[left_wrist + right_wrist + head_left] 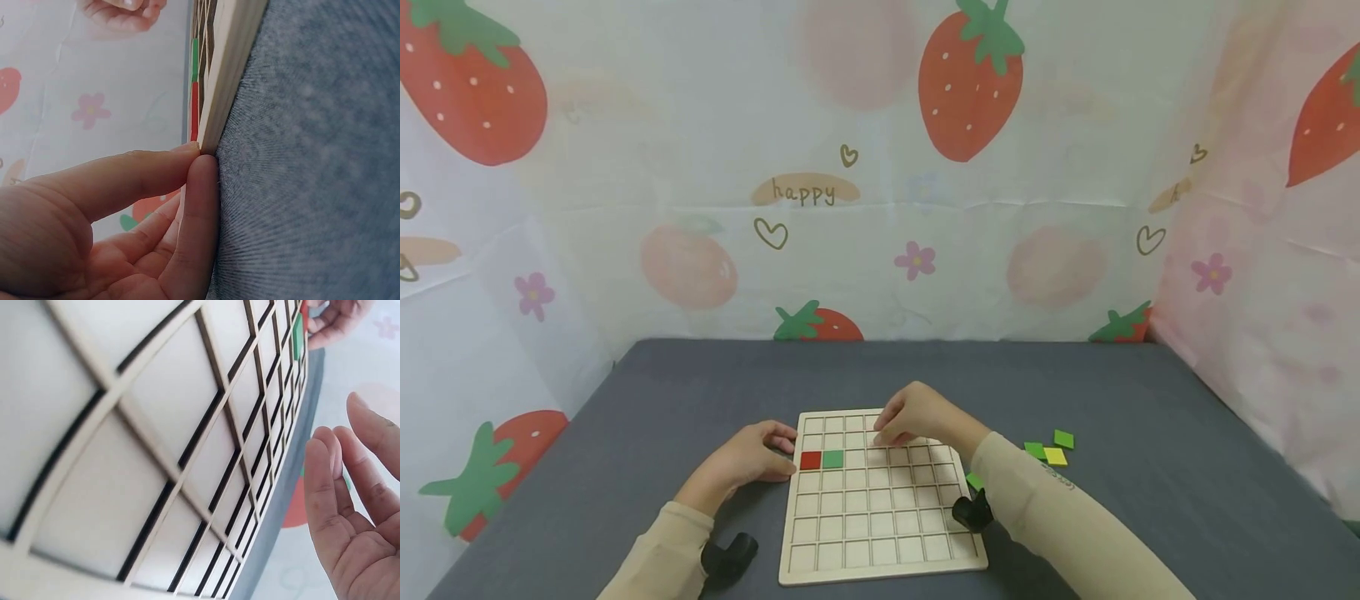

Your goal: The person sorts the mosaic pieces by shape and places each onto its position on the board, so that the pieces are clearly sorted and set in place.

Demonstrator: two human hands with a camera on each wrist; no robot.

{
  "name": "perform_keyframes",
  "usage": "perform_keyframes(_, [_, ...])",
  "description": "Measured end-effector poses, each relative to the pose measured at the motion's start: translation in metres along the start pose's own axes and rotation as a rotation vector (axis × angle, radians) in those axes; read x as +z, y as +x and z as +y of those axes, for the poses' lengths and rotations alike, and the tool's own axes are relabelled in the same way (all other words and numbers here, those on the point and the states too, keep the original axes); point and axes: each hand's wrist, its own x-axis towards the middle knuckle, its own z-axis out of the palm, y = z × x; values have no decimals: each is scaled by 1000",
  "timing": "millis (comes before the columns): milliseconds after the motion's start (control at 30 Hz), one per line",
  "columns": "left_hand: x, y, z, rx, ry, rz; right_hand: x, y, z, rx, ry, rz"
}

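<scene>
A pale wooden grid board [883, 550] lies on the table with its rows of square cells facing up. A red tile [810, 460] and a green tile [832, 459] sit side by side in cells near its left edge. My left hand [745, 457] pinches that left edge between thumb and finger, close beside the red tile, as the left wrist view also shows. Over the far part of the board hovers my right hand [917, 415], its thumb apart from loosely bent fingers [322, 494] and nothing between them.
Right of the board lie loose green tiles [1063, 439] and a yellow tile [1055, 457]. Another green tile [974, 481] is partly hidden by the right forearm at the board's edge. A grey cloth [737, 375] covers the table, with a strawberry-print curtain [962, 283] behind.
</scene>
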Motion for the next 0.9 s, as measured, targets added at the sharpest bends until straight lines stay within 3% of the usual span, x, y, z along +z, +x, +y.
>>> perform_keyframes(900, [1, 1, -1, 1, -3, 7, -25, -16, 21, 51, -22, 40])
